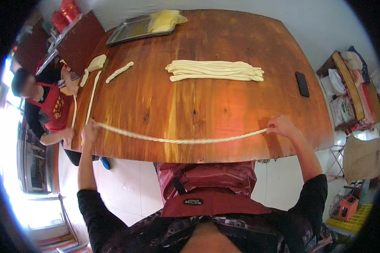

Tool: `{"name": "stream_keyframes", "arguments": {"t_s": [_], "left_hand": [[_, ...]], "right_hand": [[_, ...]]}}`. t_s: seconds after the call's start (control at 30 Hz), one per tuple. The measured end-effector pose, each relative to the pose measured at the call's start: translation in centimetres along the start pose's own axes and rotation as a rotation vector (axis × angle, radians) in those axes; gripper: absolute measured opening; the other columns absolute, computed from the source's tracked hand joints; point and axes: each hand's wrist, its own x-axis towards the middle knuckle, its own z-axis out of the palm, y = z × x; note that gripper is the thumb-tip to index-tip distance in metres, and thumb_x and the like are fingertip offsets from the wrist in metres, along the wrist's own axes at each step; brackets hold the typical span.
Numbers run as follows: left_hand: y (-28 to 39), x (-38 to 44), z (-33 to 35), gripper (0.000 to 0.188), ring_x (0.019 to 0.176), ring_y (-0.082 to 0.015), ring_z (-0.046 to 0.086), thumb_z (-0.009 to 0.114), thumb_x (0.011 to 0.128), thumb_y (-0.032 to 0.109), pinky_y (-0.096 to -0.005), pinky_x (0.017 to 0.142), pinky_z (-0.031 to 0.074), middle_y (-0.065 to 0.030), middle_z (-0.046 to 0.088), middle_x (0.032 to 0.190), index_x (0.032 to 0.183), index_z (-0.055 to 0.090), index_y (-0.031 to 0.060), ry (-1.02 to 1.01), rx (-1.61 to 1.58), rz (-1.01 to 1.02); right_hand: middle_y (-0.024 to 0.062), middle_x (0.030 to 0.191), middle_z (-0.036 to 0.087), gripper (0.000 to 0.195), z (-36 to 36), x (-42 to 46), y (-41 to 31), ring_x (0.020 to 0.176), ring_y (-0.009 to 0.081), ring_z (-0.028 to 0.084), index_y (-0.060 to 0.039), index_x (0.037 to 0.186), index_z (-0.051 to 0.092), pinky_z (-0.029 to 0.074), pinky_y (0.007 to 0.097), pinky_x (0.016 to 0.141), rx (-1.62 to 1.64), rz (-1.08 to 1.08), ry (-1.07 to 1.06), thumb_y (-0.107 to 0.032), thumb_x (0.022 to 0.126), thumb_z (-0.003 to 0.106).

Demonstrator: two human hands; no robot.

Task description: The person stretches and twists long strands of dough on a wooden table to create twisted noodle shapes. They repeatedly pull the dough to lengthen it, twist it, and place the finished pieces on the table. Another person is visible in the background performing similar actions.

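A long, twisted dough rope (183,141) is stretched across the front of the wooden table, sagging a little in the middle. My left hand (90,130) grips its left end near the table's left side. At the other end, my right hand (280,126) pinches the rope between the fingers. Behind it lies a bundle of several plain dough strips (213,70), side by side. A short twisted dough stick (119,72) rests to their left. Close to my left hand is a straight, untwisted dough strip (93,96).
A co-worker in a red apron (55,109) handles a dough strip (74,110) at the left edge, near a dough lump (96,63). A metal tray (126,31) with plastic-covered dough (163,22) sits at the back. A black phone (302,83) lies right on the wooden table (240,38).
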Motion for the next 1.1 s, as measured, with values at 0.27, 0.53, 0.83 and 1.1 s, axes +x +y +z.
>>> {"name": "stream_keyframes", "arguments": {"t_s": [0.27,0.53,0.83,1.1], "left_hand": [[13.3,-8.5,5.5,0.024,0.091,-0.0378,0.065,0.057,0.09,0.017,-0.048,0.078,0.051,-0.018,0.066,0.104,0.11,0.064,0.0063,-0.053,-0.247,-0.025],[12.5,2.1,8.3,0.053,0.135,-0.0361,0.038,0.05,0.096,0.034,-0.0428,0.109,0.032,-0.0183,0.044,0.145,0.139,0.047,0.0036,-0.01,0.229,-0.305],[20.1,-19.5,2.5,0.07,0.117,-0.0379,0.051,0.068,0.081,0.02,-0.0515,0.102,0.035,-0.0198,0.048,0.14,0.142,0.041,0.0003,-0.105,-0.615,0.344],[32.8,-11.3,7.0,0.035,0.094,-0.027,0.061,0.061,0.092,0.024,-0.0397,0.081,0.049,-0.0127,0.062,0.108,0.12,0.058,0.0056,-0.001,-0.436,0.807]], "right_hand": [[0.0178,0.144,0.044,0.069,9.9,-5.6,-9.0,0.134,0.0345,0.04,-0.0019,0.137,0.046,0.032,0.0488,0.109,0.024,-0.057,0.336,-0.047,0.087,0.061],[0.0199,0.144,0.041,0.048,4.8,15.5,-3.1,0.134,0.0363,0.039,-0.0029,0.137,0.045,0.037,0.0496,0.106,-0.176,0.42,0.798,-0.032,0.099,0.046],[0.0223,0.13,0.052,0.03,6.8,3.7,-11.6,0.12,0.0437,0.051,-0.0026,0.116,0.054,0.04,0.0456,0.105,-0.119,0.041,0.675,-0.021,0.092,0.057],[0.006,0.08,0.06,0.015,4.1,11.5,-3.0,0.073,0.0168,0.058,-0.0061,0.09,0.06,0.053,0.033,0.078,1.389,0.097,0.401,-0.019,0.096,0.056]]}}
